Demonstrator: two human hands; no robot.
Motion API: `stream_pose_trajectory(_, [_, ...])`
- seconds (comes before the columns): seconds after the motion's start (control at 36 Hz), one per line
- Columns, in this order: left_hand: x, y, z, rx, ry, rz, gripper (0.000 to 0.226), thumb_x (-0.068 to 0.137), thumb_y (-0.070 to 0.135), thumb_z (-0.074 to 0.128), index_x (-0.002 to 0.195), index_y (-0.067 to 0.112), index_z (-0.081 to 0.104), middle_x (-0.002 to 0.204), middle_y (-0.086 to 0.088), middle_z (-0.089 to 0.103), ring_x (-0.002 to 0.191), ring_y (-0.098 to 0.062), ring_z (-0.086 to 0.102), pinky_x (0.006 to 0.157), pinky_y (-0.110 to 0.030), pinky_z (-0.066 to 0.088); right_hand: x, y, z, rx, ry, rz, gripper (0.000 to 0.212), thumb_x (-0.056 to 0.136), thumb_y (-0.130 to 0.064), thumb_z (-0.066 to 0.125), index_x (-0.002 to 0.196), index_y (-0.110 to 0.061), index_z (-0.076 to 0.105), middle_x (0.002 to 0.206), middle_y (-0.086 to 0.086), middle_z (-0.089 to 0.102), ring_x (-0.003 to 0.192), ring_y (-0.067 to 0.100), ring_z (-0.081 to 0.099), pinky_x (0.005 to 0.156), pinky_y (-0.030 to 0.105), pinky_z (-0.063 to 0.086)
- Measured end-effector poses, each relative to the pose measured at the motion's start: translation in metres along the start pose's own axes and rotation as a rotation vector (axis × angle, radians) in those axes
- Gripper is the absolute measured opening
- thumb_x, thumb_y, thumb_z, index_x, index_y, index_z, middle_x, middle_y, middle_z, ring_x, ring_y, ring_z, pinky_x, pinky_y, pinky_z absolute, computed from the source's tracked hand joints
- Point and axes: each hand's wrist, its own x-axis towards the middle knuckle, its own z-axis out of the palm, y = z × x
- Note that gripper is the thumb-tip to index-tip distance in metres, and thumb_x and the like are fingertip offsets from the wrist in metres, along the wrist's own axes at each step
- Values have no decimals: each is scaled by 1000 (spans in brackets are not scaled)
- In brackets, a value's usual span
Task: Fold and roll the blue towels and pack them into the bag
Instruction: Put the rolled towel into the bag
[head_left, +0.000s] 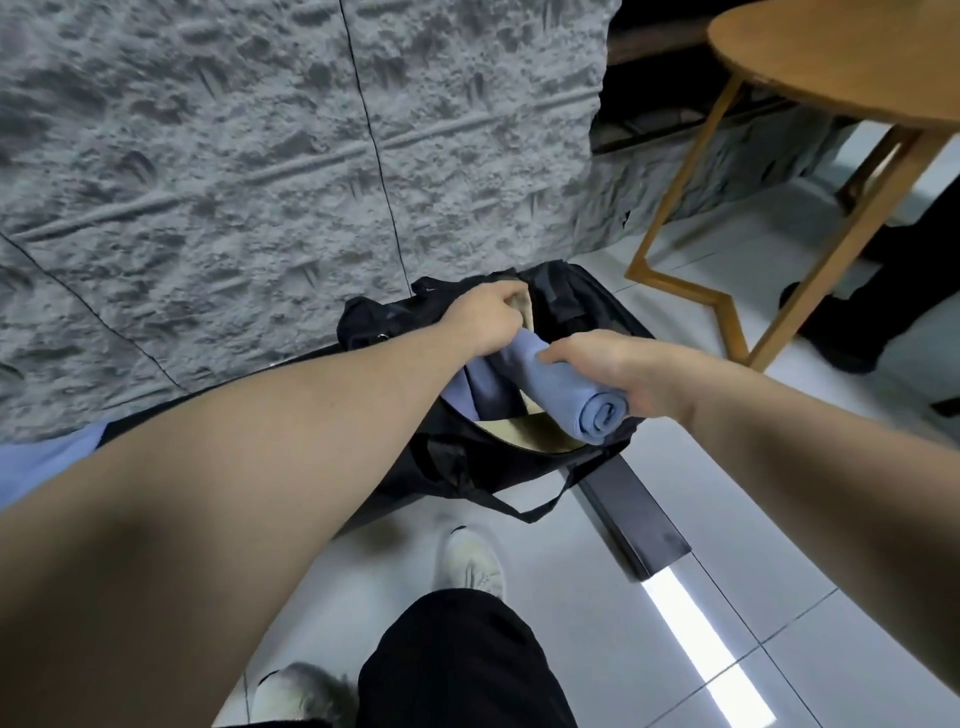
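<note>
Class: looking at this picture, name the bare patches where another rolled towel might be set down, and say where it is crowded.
Free: white tiled floor between black bag and wooden table leg; grey textured surface beyond the bag. Crowded: the bag mouth, filled by both hands and rolled blue towel.

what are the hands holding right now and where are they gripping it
The right hand grips the rolled blue towel around its middle. The left hand holds the black bag at its opening edge.

No readable text, labels or numbers anywhere (frame somewhat motion-blurred).
</note>
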Motion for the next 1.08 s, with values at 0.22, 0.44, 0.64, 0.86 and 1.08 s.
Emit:
stream_pose_trajectory(0.22, [12,-9,-3,-127,124,8,81,88,-9,30,155,34,14,163,16,1,147,-9,18,96,-24,46,16,0,18,223,33,-58,43,96,-40,55,127,-11,53,114,15,64,100,28,65,87,36,54])
stream_pose_trajectory(0.44, [18,-16,-6,-135,168,44,87,87,-14,31,156,33,9,162,19,-4,142,-2,17,65,-3,36,42,-7,30,201,43,-139,47,100,-33,50,142,-14,42,133,6,52,111,25,55,94,35,47])
stream_pose_trajectory(0.64, [17,-33,12,-32,144,81,29,87,4,46,110,20,52,117,-2,54,105,-24,55,91,-33,46,58,-2,25,-38,153,-206,61,102,-29,44,156,-25,16,151,8,38,132,30,43,108,37,37])
stream_pose_trajectory(0.86, [3,-46,15,523,-180,296,36,94,25,49,129,26,58,131,-2,52,115,-24,52,94,-31,42,74,-3,17,-255,228,-125,63,103,-29,39,157,-26,6,153,15,33,132,35,42,100,33,37])
stream_pose_trajectory(1.08, [-6,-52,8,962,-157,455,47,87,30,53,133,23,49,149,3,33,129,-26,36,100,-45,37,89,-6,22,-375,388,-218,60,102,-37,37,154,-38,6,158,11,18,137,43,30,108,47,30])
